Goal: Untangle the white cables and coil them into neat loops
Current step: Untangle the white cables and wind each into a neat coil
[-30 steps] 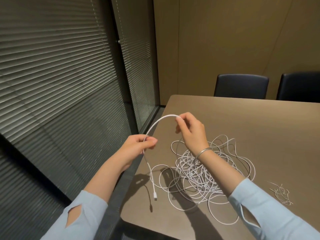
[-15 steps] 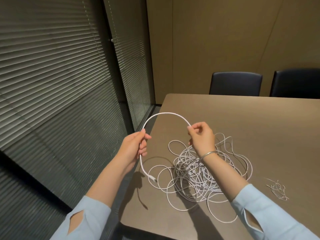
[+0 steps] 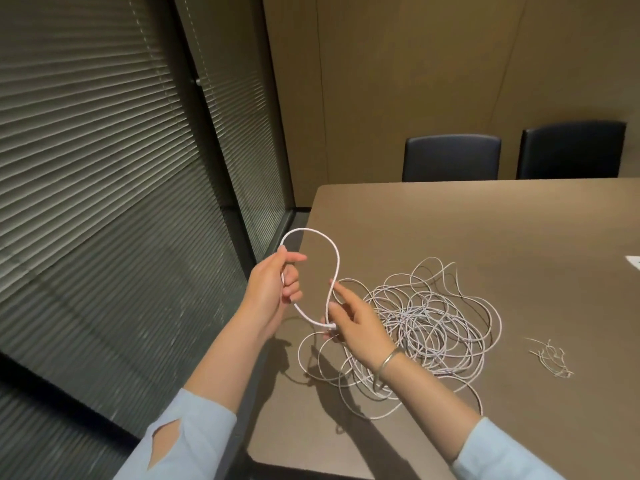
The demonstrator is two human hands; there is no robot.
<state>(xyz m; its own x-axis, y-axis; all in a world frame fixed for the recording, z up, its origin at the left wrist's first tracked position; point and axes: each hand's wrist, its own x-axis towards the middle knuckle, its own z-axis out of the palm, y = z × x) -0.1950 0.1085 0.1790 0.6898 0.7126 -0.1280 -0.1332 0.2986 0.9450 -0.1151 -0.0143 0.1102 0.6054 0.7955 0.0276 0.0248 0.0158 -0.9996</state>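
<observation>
- The left hand point(image 3: 273, 287) grips a white cable point(image 3: 332, 251) that arches up in a loop.
- The right hand point(image 3: 353, 323) pinches the same cable lower down, near its plug end.
- A tangled cable pile point(image 3: 426, 323) lies on the brown table point(image 3: 485, 220).
- Small ties point(image 3: 550, 356) lie right of the pile.
- Two dark chairs point(image 3: 452, 157) stand behind.

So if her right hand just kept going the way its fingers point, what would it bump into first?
Probably the left hand. The right hand points up and left, across the held cable loop it already pinches. Depth is unclear, so it might pass in front.
</observation>
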